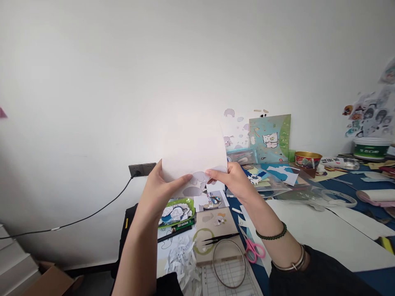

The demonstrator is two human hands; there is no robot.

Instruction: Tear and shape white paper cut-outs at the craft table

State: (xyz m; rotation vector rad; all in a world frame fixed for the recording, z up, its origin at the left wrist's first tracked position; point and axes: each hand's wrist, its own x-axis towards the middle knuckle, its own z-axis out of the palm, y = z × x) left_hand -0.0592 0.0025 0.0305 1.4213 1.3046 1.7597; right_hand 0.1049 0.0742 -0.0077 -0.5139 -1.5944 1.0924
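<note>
we see the table (324, 234) strewn with cuttings. above it a white sheet (194, 152) is held upright, long axis vertical, top edge curling toward the wall. left hand (159, 189) and right hand (236, 181) pinch its bottom corners. pink scissors (253, 248) lie below.

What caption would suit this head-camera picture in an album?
Both hands, left hand and right hand, hold a white sheet above a cluttered craft table.

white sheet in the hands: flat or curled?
Curled. The white sheet bows, its top edge arched, pinched along the bottom by the left hand and right hand.
</note>
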